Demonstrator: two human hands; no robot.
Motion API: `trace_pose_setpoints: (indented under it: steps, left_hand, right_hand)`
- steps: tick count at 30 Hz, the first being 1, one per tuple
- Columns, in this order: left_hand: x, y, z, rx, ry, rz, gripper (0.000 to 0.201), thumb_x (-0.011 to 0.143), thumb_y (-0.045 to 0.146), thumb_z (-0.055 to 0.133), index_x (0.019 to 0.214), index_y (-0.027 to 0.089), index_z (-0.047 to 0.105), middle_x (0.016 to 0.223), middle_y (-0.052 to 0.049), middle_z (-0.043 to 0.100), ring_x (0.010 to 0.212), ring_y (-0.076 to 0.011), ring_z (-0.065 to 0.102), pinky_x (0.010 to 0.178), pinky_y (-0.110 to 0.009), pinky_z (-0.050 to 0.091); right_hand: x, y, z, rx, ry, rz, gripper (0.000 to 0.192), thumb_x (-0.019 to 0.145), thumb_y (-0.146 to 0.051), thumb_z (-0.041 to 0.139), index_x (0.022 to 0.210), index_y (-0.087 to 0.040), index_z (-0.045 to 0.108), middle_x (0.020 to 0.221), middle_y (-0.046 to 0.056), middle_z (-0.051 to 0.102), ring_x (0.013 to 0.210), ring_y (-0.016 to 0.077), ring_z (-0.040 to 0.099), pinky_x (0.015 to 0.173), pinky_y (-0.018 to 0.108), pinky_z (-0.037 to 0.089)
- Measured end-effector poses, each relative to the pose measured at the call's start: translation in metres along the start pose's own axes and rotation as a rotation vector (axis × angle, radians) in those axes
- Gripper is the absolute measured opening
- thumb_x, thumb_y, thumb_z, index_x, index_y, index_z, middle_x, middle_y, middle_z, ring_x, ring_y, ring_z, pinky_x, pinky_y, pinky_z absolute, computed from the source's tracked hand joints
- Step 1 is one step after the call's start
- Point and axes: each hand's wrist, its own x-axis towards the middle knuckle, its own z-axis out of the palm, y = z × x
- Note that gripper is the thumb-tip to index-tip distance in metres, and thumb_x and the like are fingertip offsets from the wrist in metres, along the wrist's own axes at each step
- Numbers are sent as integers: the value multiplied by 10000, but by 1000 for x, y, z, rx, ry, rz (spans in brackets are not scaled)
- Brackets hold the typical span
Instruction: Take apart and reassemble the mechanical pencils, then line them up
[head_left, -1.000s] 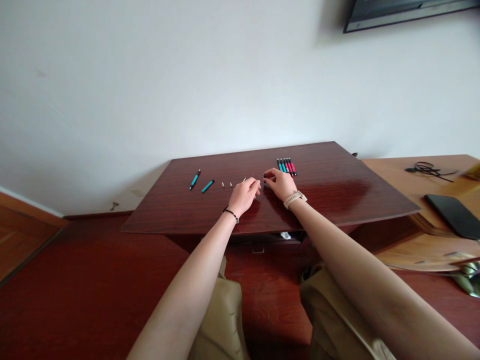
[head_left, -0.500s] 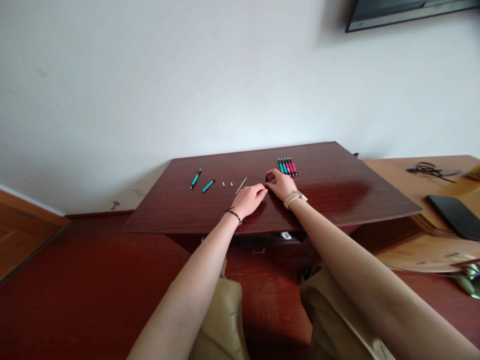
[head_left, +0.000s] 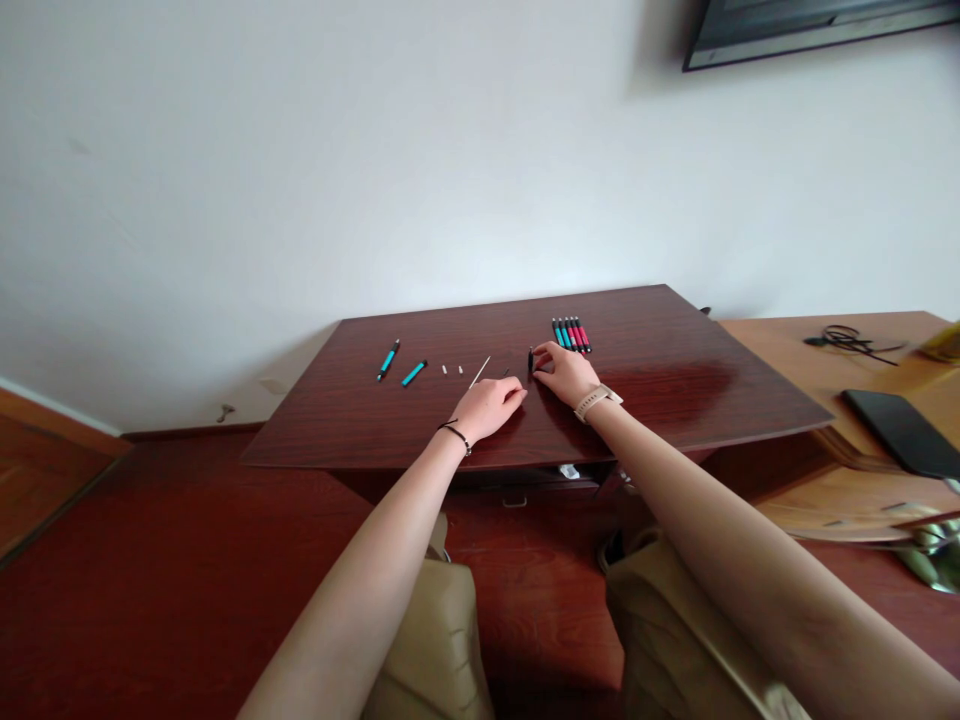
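Note:
My right hand (head_left: 565, 374) pinches a short black pen part (head_left: 531, 360) upright between thumb and fingertips, at the tabletop. To its left, my left hand (head_left: 489, 408) is held low over the table, thumb and fingers closed together; anything between them is too small to make out. Just beyond the left hand lie a thin pen refill (head_left: 479, 373) and a tiny dark piece (head_left: 506, 373). Further left are two small whitish pieces (head_left: 452, 370), a turquoise pen barrel (head_left: 414, 373) and a turquoise-and-black pen (head_left: 388, 360).
Behind my right hand several turquoise and red pens (head_left: 571, 335) lie in a row. The dark wooden table (head_left: 675, 400) backs onto a wall. A lower wooden desk on the right carries a black phone-like slab (head_left: 904, 430) and a coiled cable (head_left: 851, 340).
My left hand has drawn slightly left, away from my right hand, widening the gap. The black part now shows more fully, and a tiny dark piece shows beyond the left hand.

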Motion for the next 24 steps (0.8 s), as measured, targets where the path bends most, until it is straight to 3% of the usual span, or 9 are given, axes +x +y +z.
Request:
trace_pose_setpoints:
  steps: [6, 12, 17, 24]
  left_hand:
    - [-13, -9, -19, 108, -4, -78, 199, 1037, 379, 604, 937, 267, 735, 784, -15, 744, 685, -208, 665, 685, -297, 411]
    - [-20, -19, -36, 377, 127, -394, 131, 1038, 328, 599, 1115, 273, 690, 930, -63, 791, 873, -272, 756, 822, -340, 523]
    - [-16, -16, -37, 453, 115, -532, 184, 1045, 352, 564, 1151, 249, 674, 1039, -115, 801, 976, -326, 774, 865, -394, 562]
    - [-8, -18, -28, 471, 100, -578, 208, 1038, 323, 529, 1098, 218, 698, 1077, -150, 800, 1019, -358, 778, 877, -438, 583]
  right_hand:
    - [-15, 14, -18, -61, -3, 29, 287, 894, -211, 751, 1174, -264, 715, 955, 3, 801, 841, 222, 720, 798, 333, 522]
    - [-29, 36, -36, -25, 19, 33, 198, 893, -258, 761, 1090, -244, 743, 924, 15, 783, 830, 211, 710, 813, 326, 516]
    - [-38, 42, -39, 10, 40, 4, 145, 883, -232, 759, 1023, -234, 723, 909, 19, 777, 816, 205, 710, 800, 320, 518]
    - [-42, 39, -36, -9, 49, -66, 132, 908, -233, 732, 1040, -236, 721, 917, 27, 772, 811, 210, 703, 792, 326, 513]
